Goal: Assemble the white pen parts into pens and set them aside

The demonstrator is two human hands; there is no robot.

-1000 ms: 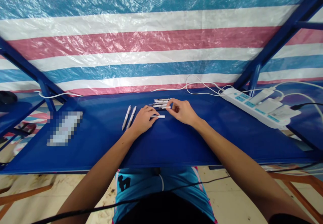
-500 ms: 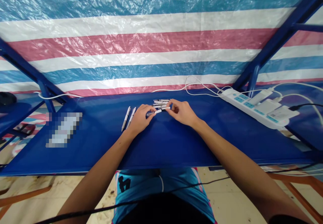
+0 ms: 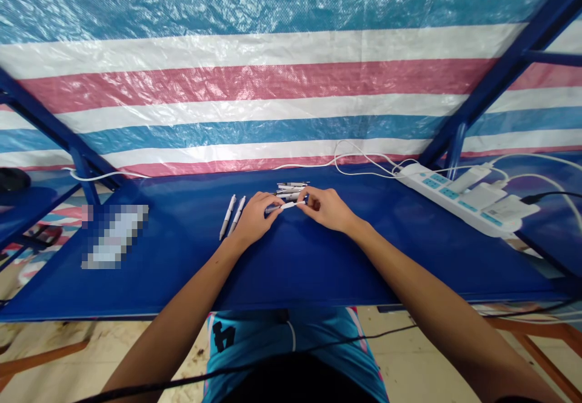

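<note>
Head view: since half a second ago I see the right hand (image 3: 330, 210) drawn slightly nearer the left hand (image 3: 255, 216) and the desk's near edge; the pieces of the white pen (image 3: 289, 205) now lie almost in line. Pen sits between both sets of fingertips, left hand pinching its left end, right hand its right; whether the parts are joined, I cannot tell. Left hand: back up, fingers bent. Right hand: thumb and index in a narrow pinch. Forearms converge from the desk (image 3: 318, 263)'s near edge. Pen pile (image 3: 291, 184) just beyond the hands, toward the far edge; two pens (image 3: 228, 216) just left of the left hand.
</note>
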